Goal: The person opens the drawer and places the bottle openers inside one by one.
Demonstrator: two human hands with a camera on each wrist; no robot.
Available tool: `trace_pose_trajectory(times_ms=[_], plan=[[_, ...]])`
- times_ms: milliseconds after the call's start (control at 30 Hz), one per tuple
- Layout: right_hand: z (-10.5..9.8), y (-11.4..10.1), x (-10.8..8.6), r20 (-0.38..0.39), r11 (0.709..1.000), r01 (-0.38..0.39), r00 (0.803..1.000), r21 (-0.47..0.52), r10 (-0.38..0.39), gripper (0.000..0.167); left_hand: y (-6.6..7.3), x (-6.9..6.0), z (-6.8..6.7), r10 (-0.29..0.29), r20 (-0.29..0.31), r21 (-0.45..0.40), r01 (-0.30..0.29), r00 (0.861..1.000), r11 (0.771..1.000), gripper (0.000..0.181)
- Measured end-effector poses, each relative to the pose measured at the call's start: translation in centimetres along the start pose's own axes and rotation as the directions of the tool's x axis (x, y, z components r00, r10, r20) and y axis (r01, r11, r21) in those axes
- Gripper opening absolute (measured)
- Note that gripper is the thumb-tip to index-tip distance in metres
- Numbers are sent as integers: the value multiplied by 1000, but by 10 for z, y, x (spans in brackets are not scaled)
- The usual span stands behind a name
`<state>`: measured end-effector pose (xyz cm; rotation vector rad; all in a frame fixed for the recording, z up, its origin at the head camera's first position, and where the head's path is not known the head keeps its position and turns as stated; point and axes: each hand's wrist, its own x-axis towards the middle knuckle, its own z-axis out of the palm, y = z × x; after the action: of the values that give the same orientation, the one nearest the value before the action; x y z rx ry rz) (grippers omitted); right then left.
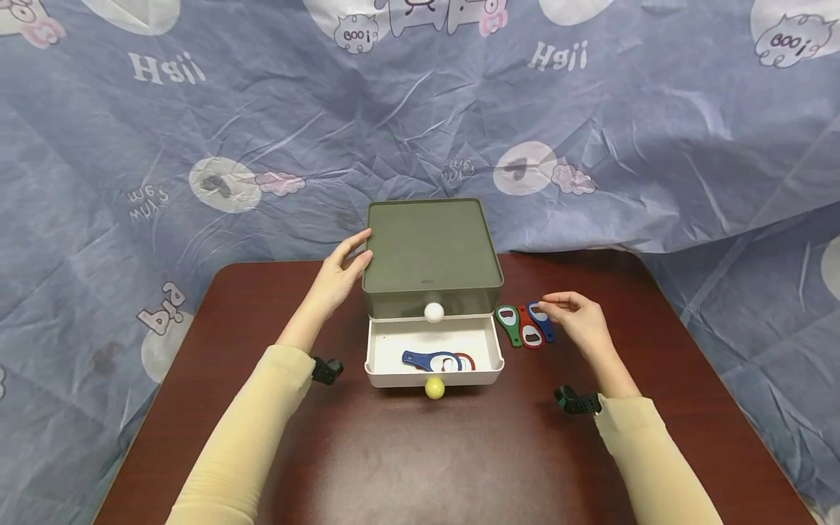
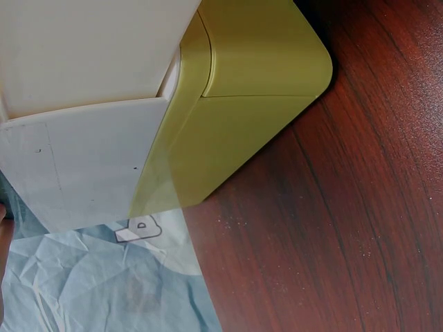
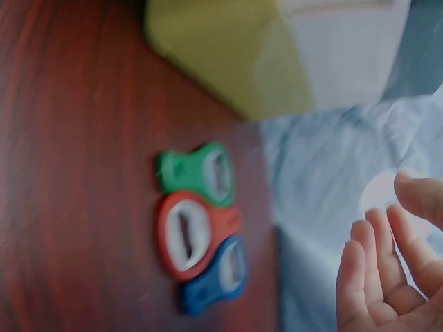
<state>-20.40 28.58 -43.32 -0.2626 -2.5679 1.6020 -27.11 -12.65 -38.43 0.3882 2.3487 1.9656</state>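
A small box with a dark green top (image 1: 429, 244) has its lower white drawer (image 1: 394, 380) pulled out. Inside lie a blue bottle opener (image 1: 417, 358) and, partly under it, a red one (image 1: 472, 360). My left hand (image 1: 335, 281) touches the box's left edge with its fingertips. To the right of the box, a green bottle opener (image 1: 515, 338), a red bottle opener (image 1: 523, 314) and a blue bottle opener (image 1: 548, 332) lie side by side. My right hand (image 1: 580, 319) is over the blue one, thumb and fingers apart in the right wrist view, holding nothing.
A white knob (image 1: 434, 313) marks the upper drawer, which is closed, and a yellow knob (image 1: 434, 388) sticks out from the lower one. Everything stands on a dark red wooden table (image 1: 420, 459). Behind it hangs a wrinkled blue printed cloth (image 1: 420, 131).
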Motion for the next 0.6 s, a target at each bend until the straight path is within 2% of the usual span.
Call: trace_pose_trajectory(times_ms=[233,400,600], plan=[[2,36,13,-84,986,-107,992,-128,97,45,1,-1,1,-4,-1,-1,4,1000,1000,48],[5,54,19,-118,962,-145,986,-231,120,41,2,-1,0,-10,7,2,10,1000,1000,49],[13,65,21,-154,935,-161,981,-316,117,42,1,0,0,-1,1,-12,1,1000,1000,48]])
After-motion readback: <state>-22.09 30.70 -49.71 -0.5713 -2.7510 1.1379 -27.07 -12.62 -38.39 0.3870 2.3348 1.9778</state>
